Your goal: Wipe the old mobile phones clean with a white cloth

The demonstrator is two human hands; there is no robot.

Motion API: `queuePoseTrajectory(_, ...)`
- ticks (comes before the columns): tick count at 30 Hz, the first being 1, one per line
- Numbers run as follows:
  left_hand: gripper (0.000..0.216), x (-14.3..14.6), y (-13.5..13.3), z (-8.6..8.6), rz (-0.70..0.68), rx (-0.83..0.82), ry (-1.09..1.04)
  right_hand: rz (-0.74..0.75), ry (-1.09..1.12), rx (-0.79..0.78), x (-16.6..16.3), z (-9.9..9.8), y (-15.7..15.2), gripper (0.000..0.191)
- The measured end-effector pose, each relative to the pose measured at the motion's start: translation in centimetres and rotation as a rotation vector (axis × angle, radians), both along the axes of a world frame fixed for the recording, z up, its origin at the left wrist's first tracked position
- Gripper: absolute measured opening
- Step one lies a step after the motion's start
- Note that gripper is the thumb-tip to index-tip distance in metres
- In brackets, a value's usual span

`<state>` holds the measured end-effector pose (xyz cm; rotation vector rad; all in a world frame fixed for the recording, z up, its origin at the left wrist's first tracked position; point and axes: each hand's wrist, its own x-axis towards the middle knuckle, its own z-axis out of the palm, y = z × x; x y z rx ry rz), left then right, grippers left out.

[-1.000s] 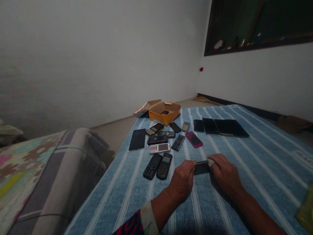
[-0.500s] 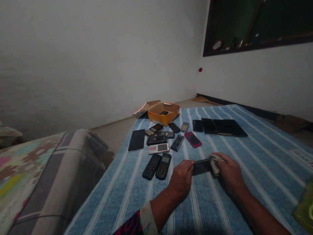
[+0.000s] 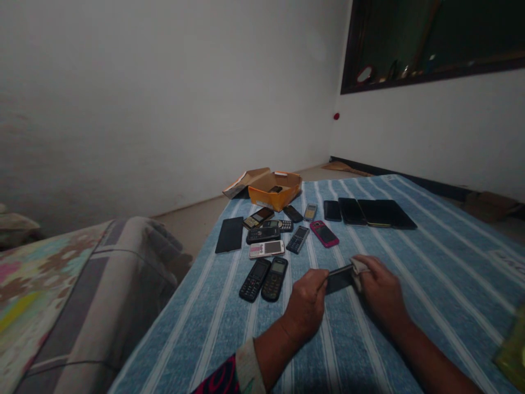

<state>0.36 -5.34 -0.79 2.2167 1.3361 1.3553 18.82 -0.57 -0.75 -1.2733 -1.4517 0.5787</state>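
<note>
Though the phone (image 3: pixel 339 279) stays put, less cloth (image 3: pixel 359 266) shows

It hung lower; now it bunches in the clamped fingers of the right hand (image 3: pixel 381 290), covering one end. Those of the left hand (image 3: pixel 305 301) clamp the other, well inside the sheet's (image 3: pixel 435 290) left edge

The left hand (image 3: pixel 305 302) holds probably a phone (image 3: pixel 339 280); right hand (image 3: pixel 381 289), pale cloth (image 3: pixel 358 267).

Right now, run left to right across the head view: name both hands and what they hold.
Bare left hand → dark flat rectangular device → pale crumpled cloth → bare right hand.
</note>
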Motion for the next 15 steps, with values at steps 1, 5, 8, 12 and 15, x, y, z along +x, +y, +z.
queuePoseTrajectory(1, 0.026, 0.1, -0.1, 0.1, -0.009, 0.008, 0.008, 0.027, -0.069, 0.122, 0.0, -0.4, 0.0, 0.029)
queuePoseTrajectory(5, 0.024, 0.3, -0.4, 0.5, -0.04, -0.002, 0.02, 0.168, -0.35, 0.49, -0.9, -1.0, -0.6, 0.029)
queuePoseTrajectory(8, 0.023, 0.4, -0.5, 0.7, -0.045, -0.01, 0.046, 0.245, -0.507, 0.575, -1.8, -0.4, -1.6, 0.027)
queuePoseTrajectory(12, 0.023, 0.4, -0.5, 0.7, -0.033, 0.011, 0.062, 0.252, -0.585, 0.546, -1.8, 0.2, -1.7, 0.025)
queuePoseTrajectory(15, 0.024, 0.3, -0.4, 0.5, -0.038, 0.022, 0.043, 0.197, -0.512, 0.46, -0.6, -0.1, -0.7, 0.025)
